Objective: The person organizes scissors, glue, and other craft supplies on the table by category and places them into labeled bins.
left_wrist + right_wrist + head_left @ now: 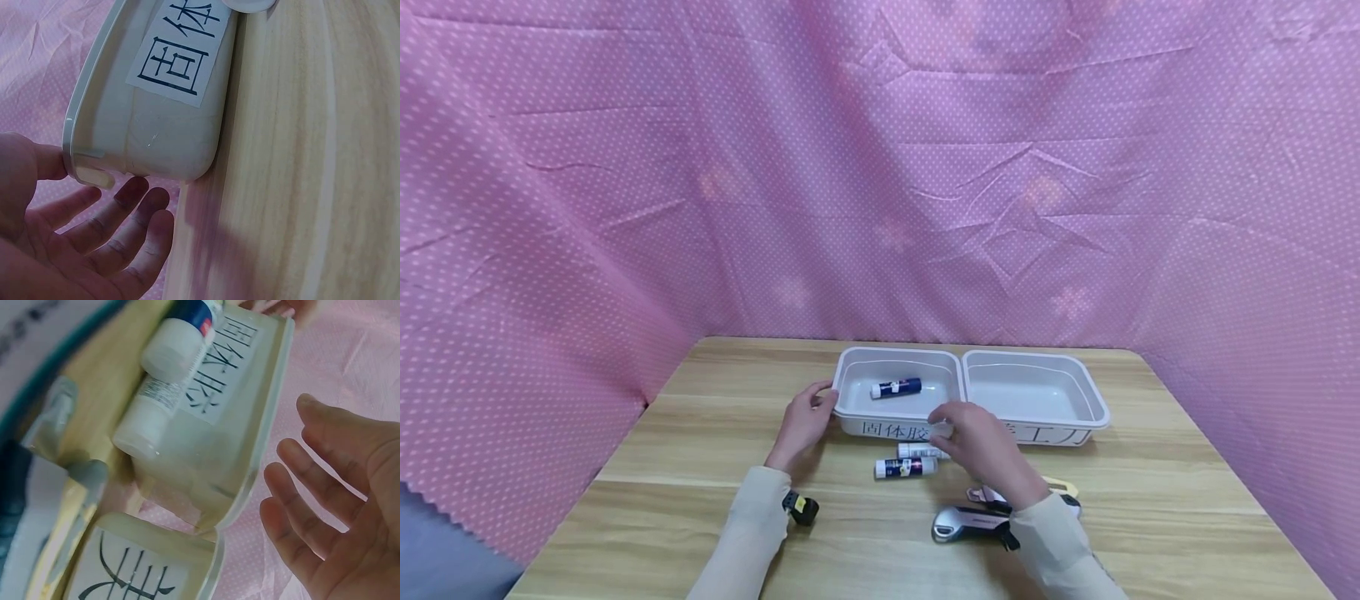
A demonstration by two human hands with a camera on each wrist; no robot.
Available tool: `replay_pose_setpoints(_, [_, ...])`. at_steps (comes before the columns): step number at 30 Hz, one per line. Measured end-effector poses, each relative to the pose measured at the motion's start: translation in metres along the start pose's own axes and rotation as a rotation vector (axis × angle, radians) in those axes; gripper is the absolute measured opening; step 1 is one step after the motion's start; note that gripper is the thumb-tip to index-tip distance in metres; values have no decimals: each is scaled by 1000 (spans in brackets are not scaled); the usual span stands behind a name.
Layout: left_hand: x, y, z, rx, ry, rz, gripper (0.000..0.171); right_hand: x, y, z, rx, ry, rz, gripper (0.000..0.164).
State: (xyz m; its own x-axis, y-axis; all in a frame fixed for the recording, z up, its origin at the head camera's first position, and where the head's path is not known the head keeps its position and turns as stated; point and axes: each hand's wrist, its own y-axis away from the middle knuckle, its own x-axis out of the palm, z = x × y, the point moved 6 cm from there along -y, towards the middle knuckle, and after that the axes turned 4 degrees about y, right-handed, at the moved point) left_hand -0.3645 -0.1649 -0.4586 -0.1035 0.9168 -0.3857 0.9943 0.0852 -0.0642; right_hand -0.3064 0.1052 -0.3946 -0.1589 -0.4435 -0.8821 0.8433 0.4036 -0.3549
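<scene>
My left hand (803,427) is at the left end of a white plastic bin (854,385). Its thumb touches the rim in the left wrist view, and its relaxed fingers lie against or close to the end wall. Inside this bin lies a blue glue stick (896,388) with a white end. Above the bin's front right corner hovers my right hand (981,446), fingers loosely bent and nothing between them. Below it on the table are a blue glue stick (906,467) and a mostly white-looking glue stick (917,450), side by side along the bin's front.
A second white bin (1030,383) adjoins the first on the right; both carry paper labels with Chinese characters. Utility knives, one silver and black (962,523) and one with yellow (1060,486), lie partly under my right forearm. Pink dotted cloth (895,208) hangs behind the wooden table (700,467).
</scene>
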Motion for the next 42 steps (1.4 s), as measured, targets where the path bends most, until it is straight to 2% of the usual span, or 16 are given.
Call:
replay_pose_setpoints(5, [-1,1,-2,6,-4,1,45,7,5,6,-98,27,6,28])
replay_pose_setpoints(12, [-1,1,-2,-5,-3,4,45,21,8,13,-154,106,52,28])
replay_pose_setpoints(23, [-1,1,-3,-10,6,-13,43,34,11,14,-178,145,108,25])
replay_pose_setpoints(30, [0,1,0,-20,4,-17,43,40,12,13,-159,164,142,22])
replay_pose_setpoints(39, [0,1,0,-21,3,-10,43,47,13,13,-142,129,188,21])
replay_pose_setpoints(42, [0,1,0,-31,6,-7,43,48,13,14,-153,134,178,22])
